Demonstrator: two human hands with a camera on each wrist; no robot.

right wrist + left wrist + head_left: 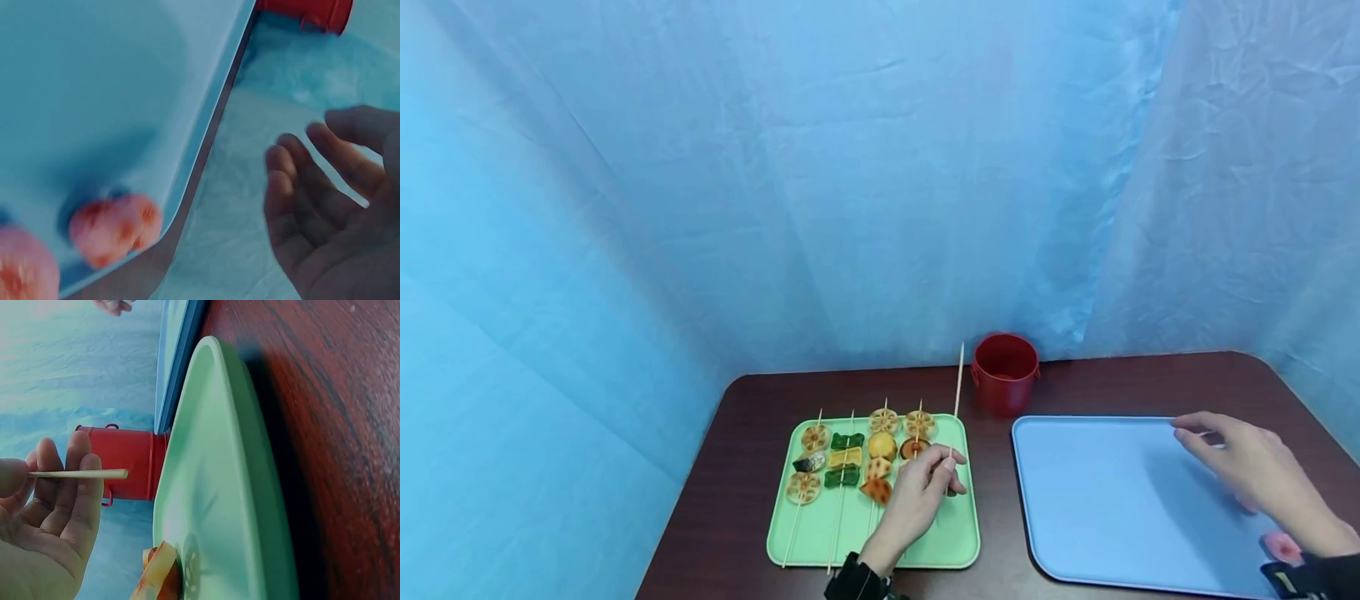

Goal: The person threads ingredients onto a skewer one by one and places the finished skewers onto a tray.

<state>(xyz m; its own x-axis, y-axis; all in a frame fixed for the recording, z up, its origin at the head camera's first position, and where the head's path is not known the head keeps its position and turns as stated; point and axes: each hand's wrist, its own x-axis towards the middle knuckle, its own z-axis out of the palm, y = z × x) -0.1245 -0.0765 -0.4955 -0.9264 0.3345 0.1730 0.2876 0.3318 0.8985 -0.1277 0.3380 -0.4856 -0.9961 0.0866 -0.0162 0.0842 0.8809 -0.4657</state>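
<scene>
My left hand (pixel 917 492) is over the right part of a green tray (pixel 943 533). It pinches a bare wooden skewer (pixel 959 379) between thumb and fingers, the skewer standing roughly upright; in the left wrist view its blunt lower end (pixel 112 474) shows. On the green tray lie several loaded skewers with toy lotus slices (pixel 803 488), green pieces (pixel 847 442) and a yellow ball (pixel 882 445); the hand hides part of the rightmost one. Above the right side of a blue tray (pixel 1090 500), my right hand (pixel 1262 467) holds nothing, fingers loosely bent. Pink food pieces (pixel 115 228) lie below it.
A red bucket (pixel 1006 375) stands at the back of the dark wooden table (pixel 715 517), behind the gap between the two trays. Blue cloth (pixel 880 183) hangs behind and at the sides of the table.
</scene>
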